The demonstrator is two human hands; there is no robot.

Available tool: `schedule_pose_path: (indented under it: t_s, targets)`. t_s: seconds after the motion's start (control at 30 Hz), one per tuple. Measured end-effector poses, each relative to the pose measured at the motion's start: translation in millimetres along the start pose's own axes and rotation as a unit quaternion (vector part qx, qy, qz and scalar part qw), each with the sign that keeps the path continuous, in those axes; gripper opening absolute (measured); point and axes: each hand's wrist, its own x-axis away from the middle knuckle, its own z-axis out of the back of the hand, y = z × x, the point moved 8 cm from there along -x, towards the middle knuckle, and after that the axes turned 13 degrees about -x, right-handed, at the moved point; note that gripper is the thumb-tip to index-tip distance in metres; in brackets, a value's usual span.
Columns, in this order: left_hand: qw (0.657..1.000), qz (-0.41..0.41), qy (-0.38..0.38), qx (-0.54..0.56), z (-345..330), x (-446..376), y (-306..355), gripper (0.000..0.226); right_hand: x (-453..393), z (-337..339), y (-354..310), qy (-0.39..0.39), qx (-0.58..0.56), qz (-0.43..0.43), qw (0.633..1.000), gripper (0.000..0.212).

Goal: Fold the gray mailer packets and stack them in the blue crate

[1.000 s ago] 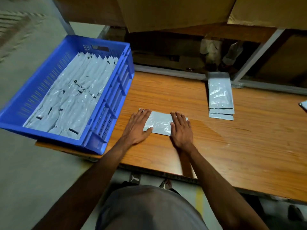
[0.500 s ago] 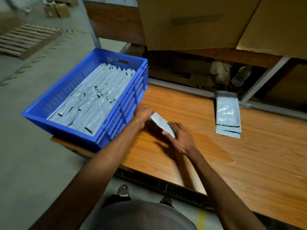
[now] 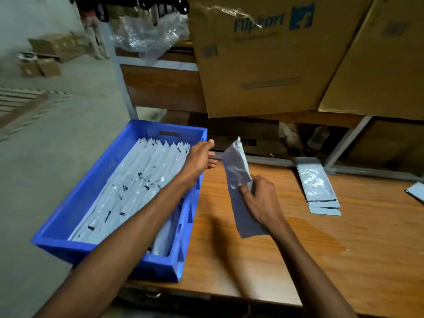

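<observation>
Folded gray mailer packet (image 3: 238, 189) held upright and slightly tilted above the wooden table (image 3: 298, 249), just right of the blue crate (image 3: 68, 216); top corner points up, lower end hangs below the grip. Right hand (image 3: 260, 200) grips the packet at mid-length, fingers curled round its right edge w/ thumb pressed on the front face. Left hand (image 3: 202, 157) over the crate's far right corner, fingers relaxed and extended toward the packet, holding nothing; a small gap separates fingertips and packet. Crate sits on the table's left end, its left part overhanging the floor; inside, a row of folded gray packets (image 3: 137, 180) stands on edge, packed side by side along the crate's length, w/ free space near the right wall. Stack of flat unfolded mailers (image 3: 317, 187) lies at the table's back edge, well right of the held packet; another gray piece (image 3: 416, 191) is cut off at the frame's right edge. Behind: cardboard box (image 3: 263, 56) w/ blue print; clear plastic wrap (image 3: 146, 33) to its left; small cartons (image 3: 43, 56) on the floor, far left.
</observation>
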Motion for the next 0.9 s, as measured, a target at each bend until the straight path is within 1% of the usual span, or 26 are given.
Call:
schedule_pose_path:
  t_s: [0.03, 0.1, 0.17, 0.2, 0.23, 0.3, 0.33, 0.4, 0.47, 0.53, 0.6, 0.63, 0.77, 0.83, 0.9]
  targets:
    - [1.0, -0.015, -0.011, -0.013, 12.8, -1.0, -0.8, 0.022, 1.0, -4.0, -15.6, 0.016, -0.01, -0.005, 1.0, 0.02]
    - [0.995, -0.052, -0.048, -0.076, 40.6, -1.6, -6.0, 0.012, 4.6, -19.6, -48.3, 0.043, -0.031, -0.02, 0.998, 0.021]
    - [0.976, -0.091, -0.088, -0.179, 66.8, -3.0, -16.8, 0.009, 11.0, -39.8, -81.4, 0.059, -0.045, -0.028, 0.997, 0.018]
    - [0.959, -0.11, -0.11, -0.236, 79.7, -4.2, -24.4, 0.008, 15.8, -51.9, -97.3, 0.065, -0.05, -0.027, 0.996, 0.017]
    - [0.939, -0.129, -0.133, -0.29, 91.1, -4.7, -32.2, 0.01, 19.5, -64.0, -113.0, 0.067, -0.046, -0.021, 0.996, 0.016]
    - [0.892, -0.153, -0.184, -0.385, 108.2, -3.9, -50.2, 0.022, 23.3, -89.1, -137.0, 0.067, -0.025, -0.018, 0.997, 0.015]
    - [0.863, -0.17, -0.21, -0.427, 112.5, -0.9, -59.1, 0.028, 24.9, -100.6, -143.0, 0.065, -0.015, -0.027, 0.997, 0.015]
    - [0.803, -0.216, -0.25, -0.496, 113.2, 6.4, -74.8, 0.034, 24.5, -119.5, -150.3, 0.059, 0.01, -0.045, 0.997, 0.022]
    - [0.751, -0.252, -0.273, -0.546, 109.5, 14.3, -90.6, 0.031, 23.2, -136.2, -153.0, 0.049, 0.047, -0.069, 0.995, 0.025]
    - [0.702, -0.273, -0.292, -0.589, 105.3, 20.2, -106.5, 0.029, 25.3, -151.1, -153.1, 0.042, 0.087, -0.099, 0.99, 0.022]
    - [0.645, -0.29, -0.3, -0.64, 105.9, 20.6, -120.0, 0.032, 33.6, -167.4, -150.1, 0.029, 0.128, -0.133, 0.982, 0.02]
    - [0.626, -0.296, -0.3, -0.656, 107.9, 18.4, -122.9, 0.032, 38.6, -176.8, -147.4, 0.014, 0.15, -0.149, 0.977, 0.021]
    - [0.617, -0.295, -0.305, -0.663, 111.7, 11.9, -122.8, 0.031, 52.8, -211.0, -125.2, -0.028, 0.243, -0.198, 0.949, 0.033]
    - [0.619, -0.296, -0.304, -0.661, 111.9, 11.0, -121.5, 0.03, 53.9, -223.1, -115.9, -0.041, 0.293, -0.198, 0.935, 0.037]
    - [0.626, -0.286, -0.311, -0.656, 111.6, 8.1, -123.7, 0.029, 54.9, -234.3, -104.3, -0.062, 0.31, -0.205, 0.926, 0.037]
